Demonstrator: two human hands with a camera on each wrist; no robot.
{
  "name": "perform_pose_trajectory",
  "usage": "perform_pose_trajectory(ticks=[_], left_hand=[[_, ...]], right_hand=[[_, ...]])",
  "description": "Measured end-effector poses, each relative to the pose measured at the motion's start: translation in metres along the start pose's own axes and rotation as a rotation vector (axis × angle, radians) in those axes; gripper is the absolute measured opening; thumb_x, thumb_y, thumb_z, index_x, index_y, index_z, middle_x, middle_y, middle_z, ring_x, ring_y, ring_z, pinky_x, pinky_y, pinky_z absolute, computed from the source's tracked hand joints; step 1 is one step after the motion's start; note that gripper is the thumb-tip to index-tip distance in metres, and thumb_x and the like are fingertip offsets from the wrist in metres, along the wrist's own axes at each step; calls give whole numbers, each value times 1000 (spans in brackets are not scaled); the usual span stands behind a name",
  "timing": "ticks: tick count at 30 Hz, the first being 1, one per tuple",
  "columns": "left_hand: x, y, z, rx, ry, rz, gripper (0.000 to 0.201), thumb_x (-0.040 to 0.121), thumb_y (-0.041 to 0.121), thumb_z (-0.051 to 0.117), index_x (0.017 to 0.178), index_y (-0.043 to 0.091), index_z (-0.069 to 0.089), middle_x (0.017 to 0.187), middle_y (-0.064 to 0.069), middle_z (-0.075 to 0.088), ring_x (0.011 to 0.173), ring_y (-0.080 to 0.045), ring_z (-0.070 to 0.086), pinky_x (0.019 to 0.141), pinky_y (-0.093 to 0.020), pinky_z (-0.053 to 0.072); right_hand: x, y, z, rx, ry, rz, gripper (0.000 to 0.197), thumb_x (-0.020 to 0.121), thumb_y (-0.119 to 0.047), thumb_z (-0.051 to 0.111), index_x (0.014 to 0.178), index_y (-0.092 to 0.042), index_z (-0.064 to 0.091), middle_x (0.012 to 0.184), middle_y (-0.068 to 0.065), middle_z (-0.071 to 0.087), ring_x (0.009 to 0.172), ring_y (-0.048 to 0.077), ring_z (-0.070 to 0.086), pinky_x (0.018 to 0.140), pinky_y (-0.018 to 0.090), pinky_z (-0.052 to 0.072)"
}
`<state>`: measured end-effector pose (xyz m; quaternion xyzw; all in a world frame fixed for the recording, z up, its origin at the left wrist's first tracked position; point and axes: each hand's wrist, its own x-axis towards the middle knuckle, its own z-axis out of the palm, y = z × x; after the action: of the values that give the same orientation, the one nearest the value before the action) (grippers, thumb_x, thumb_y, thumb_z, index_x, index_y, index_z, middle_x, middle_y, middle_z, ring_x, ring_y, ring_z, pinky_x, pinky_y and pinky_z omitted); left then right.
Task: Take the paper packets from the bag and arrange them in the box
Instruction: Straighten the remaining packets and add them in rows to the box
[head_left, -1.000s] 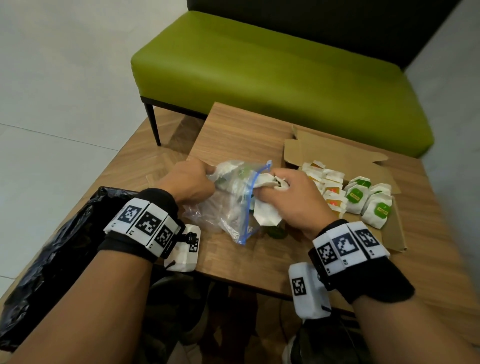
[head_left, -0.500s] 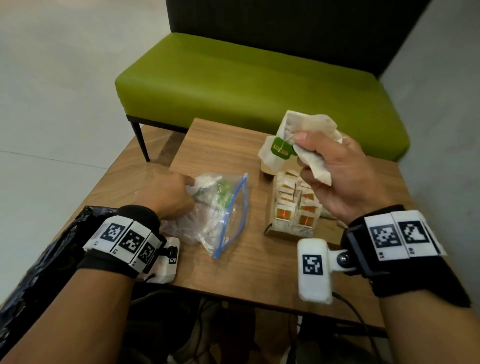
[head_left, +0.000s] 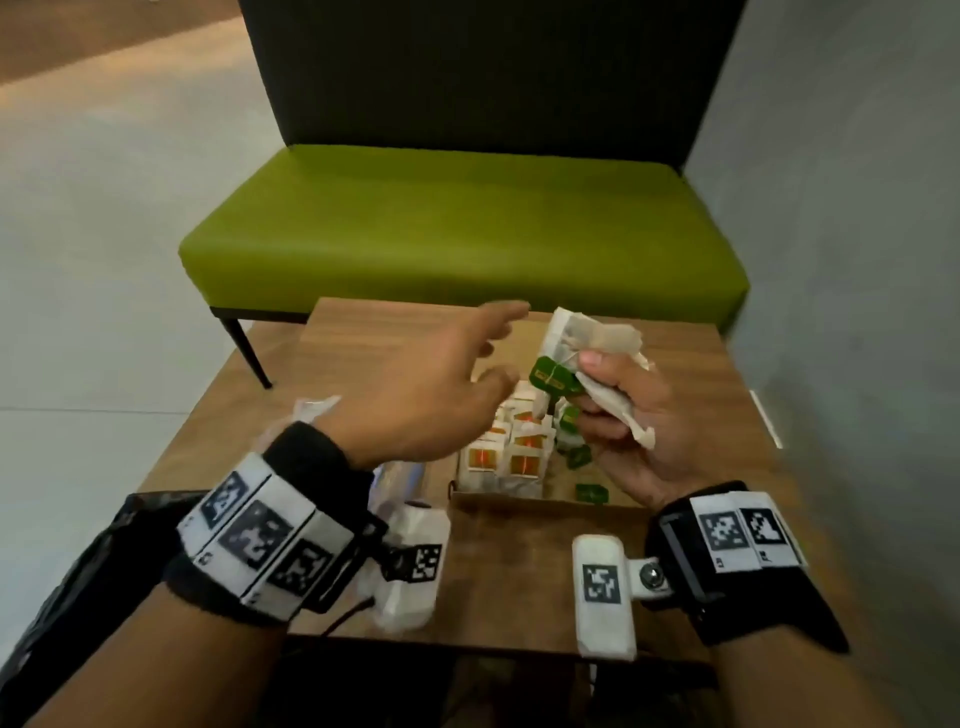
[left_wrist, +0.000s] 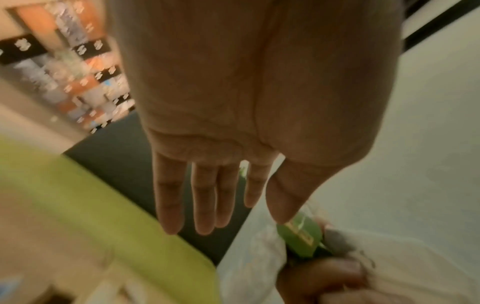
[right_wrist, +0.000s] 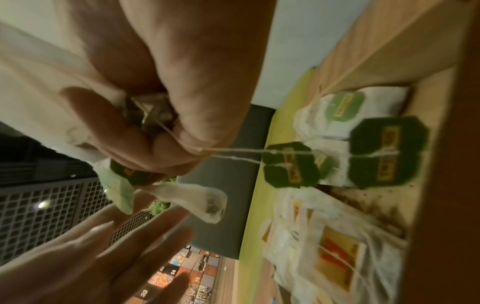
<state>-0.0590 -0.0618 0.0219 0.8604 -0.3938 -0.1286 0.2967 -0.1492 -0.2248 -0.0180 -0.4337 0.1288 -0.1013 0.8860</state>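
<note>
My right hand (head_left: 618, 415) grips a bunch of white paper packets (head_left: 592, 343) with green tags (head_left: 550, 375) above the cardboard box (head_left: 519, 501). Two tags (right_wrist: 291, 164) dangle on strings below the fist in the right wrist view. The box holds rows of packets with orange labels (head_left: 511, 447) and a few green-tagged ones (head_left: 592, 491). My left hand (head_left: 457, 374) hovers open with straight fingers just left of the held bunch, holding nothing; its fingers (left_wrist: 205, 195) point toward a green tag (left_wrist: 301, 236). The clear zip bag (head_left: 311, 410) lies on the table behind my left wrist, mostly hidden.
The small wooden table (head_left: 519, 587) stands before a green bench (head_left: 457, 234) with a dark back. A black plastic bag (head_left: 78, 587) hangs at the near left. A grey wall (head_left: 857, 260) runs along the right.
My left hand let go of the zip bag and rose to the right toward the held packets. My right hand stayed lifted over the box with the bunch.
</note>
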Motion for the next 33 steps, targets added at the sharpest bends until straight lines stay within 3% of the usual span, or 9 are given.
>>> perform_pose_trajectory(ticks=[2, 7, 12, 15, 18, 21, 23, 28, 33], left_hand=[[12, 2, 24, -288, -183, -31, 58, 98, 29, 55, 150, 37, 32, 140, 8, 54, 124, -9, 54, 104, -36, 48], [28, 4, 52, -535, -143, -121, 35, 97, 19, 62, 130, 27, 56, 95, 0, 66, 91, -11, 62, 95, -42, 51], [38, 12, 69, -607, -295, -146, 40, 90, 20, 71, 126, 28, 57, 121, -5, 66, 105, -17, 66, 90, -37, 53], [44, 12, 77, -623, -328, -148, 41, 90, 17, 70, 126, 31, 56, 124, -4, 65, 110, -22, 67, 89, -45, 55], [47, 10, 80, -683, -262, -181, 24, 92, 9, 67, 113, 19, 61, 99, -1, 69, 86, -14, 68, 70, -33, 58], [45, 14, 77, -650, -166, -147, 12, 95, 15, 63, 106, 18, 66, 78, 9, 69, 70, -7, 64, 56, -23, 51], [45, 18, 74, -571, -99, -111, 14, 98, 24, 57, 100, 18, 69, 78, 5, 69, 68, -8, 63, 57, -25, 51], [50, 21, 76, -217, 46, 80, 27, 101, 34, 53, 83, 18, 67, 82, -8, 66, 75, -22, 63, 70, -49, 54], [51, 28, 71, -143, 82, 237, 16, 99, 24, 60, 89, 16, 69, 85, 2, 64, 78, -11, 61, 67, -33, 47]], right_hand=[[-1, 4, -13, 44, 6, -4, 6, 78, -9, 64, 77, -11, 59, 55, -5, 49, 40, 3, 44, 32, 11, 33], [2, 15, -46, 231, 5, 23, 20, 77, -9, 71, 95, -6, 61, 69, 0, 42, 45, 3, 40, 33, 10, 33], [3, 22, -61, 414, -40, 23, 23, 57, -10, 90, 74, -10, 75, 64, 0, 56, 44, 3, 49, 32, 9, 35], [6, 24, -65, 522, -88, 17, 35, 47, -12, 96, 75, -8, 75, 67, 1, 57, 46, 3, 51, 33, 9, 37], [7, 24, -69, 593, -82, 16, 31, 58, -9, 90, 81, -6, 70, 70, 2, 59, 48, 4, 53, 33, 10, 39], [6, 21, -70, 611, 30, 48, 12, 81, -10, 64, 91, -7, 60, 74, 3, 60, 51, 4, 53, 33, 10, 37], [4, 19, -67, 622, 68, 71, 18, 83, -14, 55, 98, -7, 61, 83, 6, 62, 57, 5, 54, 34, 9, 37], [9, 24, -66, 663, 83, 105, 43, 85, -40, 59, 111, -9, 74, 96, 8, 67, 70, 11, 59, 35, 12, 42], [12, 28, -65, 681, 57, 95, 58, 92, -58, 53, 117, -9, 70, 100, 9, 68, 72, 14, 67, 38, 17, 49]])
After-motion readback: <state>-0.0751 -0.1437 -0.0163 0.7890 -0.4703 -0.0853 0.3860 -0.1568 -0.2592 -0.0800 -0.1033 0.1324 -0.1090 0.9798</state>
